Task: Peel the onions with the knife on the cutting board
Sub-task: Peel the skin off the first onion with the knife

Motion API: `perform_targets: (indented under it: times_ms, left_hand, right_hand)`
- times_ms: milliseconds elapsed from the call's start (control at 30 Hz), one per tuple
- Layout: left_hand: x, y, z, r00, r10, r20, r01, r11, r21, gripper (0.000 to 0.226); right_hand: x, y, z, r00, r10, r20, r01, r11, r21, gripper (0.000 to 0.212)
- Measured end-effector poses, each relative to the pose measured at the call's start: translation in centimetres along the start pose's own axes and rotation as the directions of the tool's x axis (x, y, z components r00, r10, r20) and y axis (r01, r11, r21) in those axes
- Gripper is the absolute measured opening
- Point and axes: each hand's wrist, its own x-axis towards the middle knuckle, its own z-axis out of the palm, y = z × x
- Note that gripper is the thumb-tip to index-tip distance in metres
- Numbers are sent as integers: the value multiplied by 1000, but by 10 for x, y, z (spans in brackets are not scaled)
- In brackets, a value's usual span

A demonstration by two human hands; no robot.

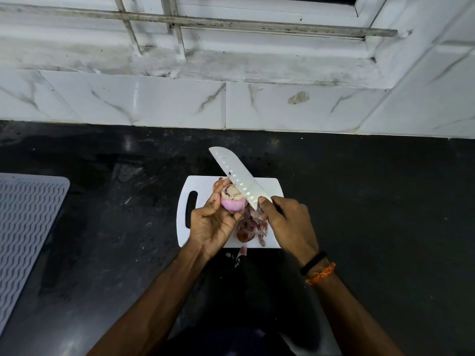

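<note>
Left hand cupping a half-peeled red onion above the white cutting board, right hand gripping a santoku knife (blade seemingly against the onion), peels beneath

The knife handle vanishes inside the right hand; at nine o'clock the ridged mat (grey, wavy) runs off frame.

Home kitchen — black stone counter; marble-look wall tiles.
</note>
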Motion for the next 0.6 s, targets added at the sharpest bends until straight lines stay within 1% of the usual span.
perform_targets:
  times_ms: [67,167,267,367,500,600]
  left_hand:
    - [0,-2,0,1000,3,-10,-3,1000,-5,99]
    - [0,-2,-1,1000,11,-9,-11,1000,-22,105]
    - [-1,0,1,1000,4,8,-3,999,-48,105]
    - [-2,0,4,1000,8,7,-8,999,-40,102]
    - [-2,0,4,1000,8,-4,-8,999,-36,102]
    - [-3,0,2,1000,16,-14,-16,999,-41,100]
  right_hand:
    - [-2,-2,3,999,-37,2,37,999,-28,33]
    - [-2,-2,6,998,-66,-23,66,997,-34,32]
    - [-1,-1,2,996,-21,-85,20,1000,-16,38]
    - [1,-1,1,997,10,-74,-14,998,-56,43]
    - [-2,-5,2,996,-37,-84,30,996,-81,39]
    - [-3,-6,2,994,-90,-67,82,990,-111,37]
